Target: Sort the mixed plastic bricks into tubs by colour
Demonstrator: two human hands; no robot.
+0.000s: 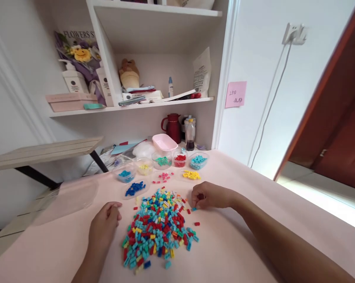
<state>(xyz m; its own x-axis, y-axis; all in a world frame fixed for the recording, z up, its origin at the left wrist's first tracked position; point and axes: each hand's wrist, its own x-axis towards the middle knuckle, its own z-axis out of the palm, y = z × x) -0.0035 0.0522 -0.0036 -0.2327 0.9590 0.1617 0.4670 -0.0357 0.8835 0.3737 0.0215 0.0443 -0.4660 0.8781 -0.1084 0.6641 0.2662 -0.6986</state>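
Note:
A mixed pile of small toy building bricks in many colours is spread over the middle of the pink table. My left hand rests on the table left of the pile, its fingers curled in and apart from the bricks; nothing shows in it. At the pile's upper right is my right hand, thumb and fingers drawn together. Whatever it pinches, if anything, is hidden by the fingers. A light-blue brick lies just under its fingertips, and a red brick lies nearer to me.
Behind the pile stand clear tubs of sorted bricks: dark blue, yellow, red, green and turquoise. Loose pink bricks lie among them. Farther back are a pink basin, a red jug and a bottle.

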